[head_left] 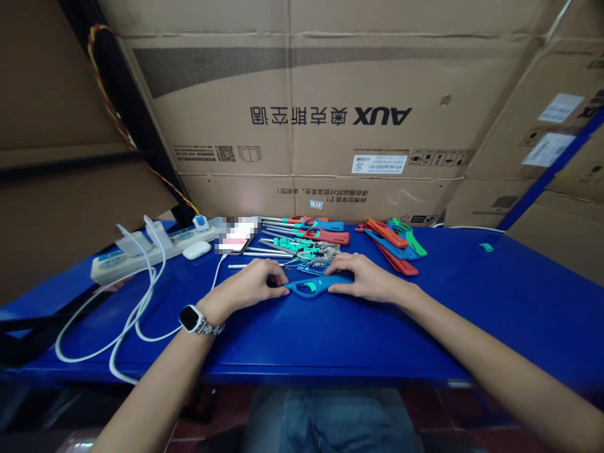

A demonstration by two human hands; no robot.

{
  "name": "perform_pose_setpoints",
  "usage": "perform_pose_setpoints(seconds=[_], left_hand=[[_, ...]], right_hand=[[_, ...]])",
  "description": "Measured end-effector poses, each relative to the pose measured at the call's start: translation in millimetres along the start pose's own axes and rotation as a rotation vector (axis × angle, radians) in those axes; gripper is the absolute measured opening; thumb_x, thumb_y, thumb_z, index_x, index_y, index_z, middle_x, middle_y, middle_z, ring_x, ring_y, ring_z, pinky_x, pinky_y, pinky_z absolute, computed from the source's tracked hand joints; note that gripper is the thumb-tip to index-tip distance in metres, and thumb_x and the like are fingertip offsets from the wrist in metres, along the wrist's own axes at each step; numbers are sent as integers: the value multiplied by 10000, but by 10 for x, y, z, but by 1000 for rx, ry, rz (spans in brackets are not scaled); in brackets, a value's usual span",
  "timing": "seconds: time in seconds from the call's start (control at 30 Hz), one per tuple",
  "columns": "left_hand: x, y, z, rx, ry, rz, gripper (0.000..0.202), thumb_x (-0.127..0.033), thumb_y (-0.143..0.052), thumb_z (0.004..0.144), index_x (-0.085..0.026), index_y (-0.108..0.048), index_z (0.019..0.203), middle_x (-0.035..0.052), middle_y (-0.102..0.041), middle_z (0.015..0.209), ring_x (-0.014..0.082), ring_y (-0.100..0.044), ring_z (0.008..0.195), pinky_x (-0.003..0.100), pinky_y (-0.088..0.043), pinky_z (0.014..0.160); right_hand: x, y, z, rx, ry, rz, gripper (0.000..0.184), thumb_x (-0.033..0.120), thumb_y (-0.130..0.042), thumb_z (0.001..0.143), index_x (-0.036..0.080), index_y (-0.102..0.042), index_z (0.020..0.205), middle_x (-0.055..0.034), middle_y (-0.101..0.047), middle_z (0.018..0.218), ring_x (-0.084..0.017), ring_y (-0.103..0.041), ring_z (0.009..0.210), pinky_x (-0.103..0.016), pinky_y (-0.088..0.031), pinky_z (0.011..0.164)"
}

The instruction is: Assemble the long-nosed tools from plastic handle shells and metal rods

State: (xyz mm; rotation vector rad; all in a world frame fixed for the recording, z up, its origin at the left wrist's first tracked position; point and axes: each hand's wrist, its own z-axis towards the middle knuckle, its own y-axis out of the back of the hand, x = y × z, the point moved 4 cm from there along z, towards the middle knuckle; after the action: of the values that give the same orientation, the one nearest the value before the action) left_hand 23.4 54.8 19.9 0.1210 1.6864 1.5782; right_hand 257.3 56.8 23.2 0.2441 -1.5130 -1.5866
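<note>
A blue utility lighter handle (323, 284) with a green trigger lies level just over the blue tabletop, between my two hands. My left hand (257, 281) pinches its narrow front end between thumb and fingers. The wider rear end is in my right hand (363, 277), whose fingers partly cover it. No metal tube shows on this handle. Just behind it are a pile of green trigger parts and small wired pieces (309, 250) and several loose metal tubes (270, 253). Beyond these lie lighters with tubes, among them a red one (330, 236).
Orange, blue, red and green handle shells (394, 242) lie to the right, and a small green piece (486, 247) farther off. On the left are a power strip (141, 255), white cables (150, 296), an earbud case (197, 250) and a blurred phone (236, 238). A cardboard wall (321, 75) stands behind.
</note>
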Motion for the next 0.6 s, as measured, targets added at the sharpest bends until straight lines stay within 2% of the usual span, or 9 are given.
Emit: perform_pose_setpoints(seconds=[0.2, 0.33, 0.53, 0.6], left_hand=[[-26, 2, -7, 5, -27, 1, 185, -342, -681, 825, -170, -741, 857, 50, -704, 841, 171, -612, 737, 271, -455, 674], [-8, -15, -8, 3, -36, -1, 190, -342, -653, 848, -165, -719, 854, 49, -694, 848, 173, -605, 737, 277, -447, 673], [38, -24, -28, 27, 0, -159, 244, -394, -621, 871, -153, -646, 897, 26, -648, 813, 157, -576, 710, 263, -444, 651], [21, 7, -38, 15, 19, -194, 237, -395, -630, 864, -160, -629, 891, 19, -640, 827, 159, -569, 733, 266, -444, 672]], right_hand=[[-8, 5, 23, 31, -16, 24, 224, 326, -751, 815, 199, -693, 989, -47, -678, 1046, -214, -620, 988, -352, -440, 866], [33, 8, 33, 66, -61, -23, 212, 317, -757, 810, 194, -677, 962, -43, -681, 1023, -227, -606, 990, -385, -394, 892], [165, -21, 5, 62, -79, -65, 287, 336, -774, 785, 190, -666, 1007, -57, -671, 1011, -242, -573, 972, -392, -367, 882], [214, -37, -7, 43, -65, -99, 256, 325, -762, 793, 187, -663, 984, -56, -662, 999, -232, -578, 952, -380, -368, 878]])
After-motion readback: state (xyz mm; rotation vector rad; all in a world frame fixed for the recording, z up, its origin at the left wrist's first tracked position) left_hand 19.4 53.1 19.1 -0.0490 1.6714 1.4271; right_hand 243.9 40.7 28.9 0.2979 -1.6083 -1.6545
